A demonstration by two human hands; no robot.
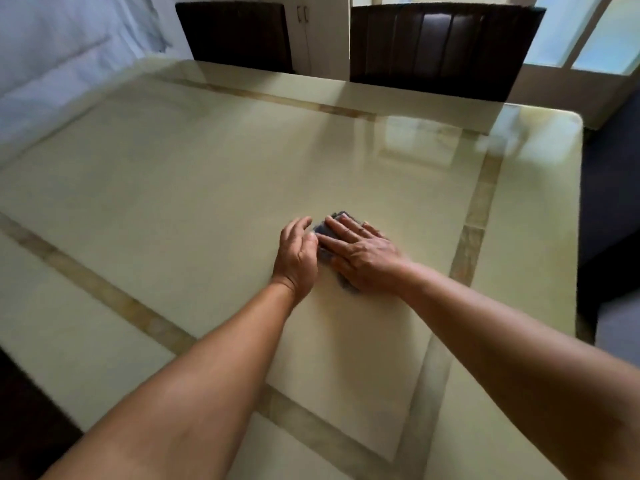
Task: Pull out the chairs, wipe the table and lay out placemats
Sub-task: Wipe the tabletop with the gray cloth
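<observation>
A glossy cream table with a tan inlaid border fills the view. A small dark grey cloth lies on it, right of centre. My right hand lies flat on the cloth with fingers spread, pressing it against the tabletop and hiding most of it. My left hand rests on the table beside the cloth, fingers loosely curled, its fingertips at the cloth's left edge; I cannot tell whether they touch it. No placemats are in view.
Two dark brown chairs stand at the table's far edge. A pale wall is at the left. Windows are at the upper right. The table's right edge drops to a dark floor.
</observation>
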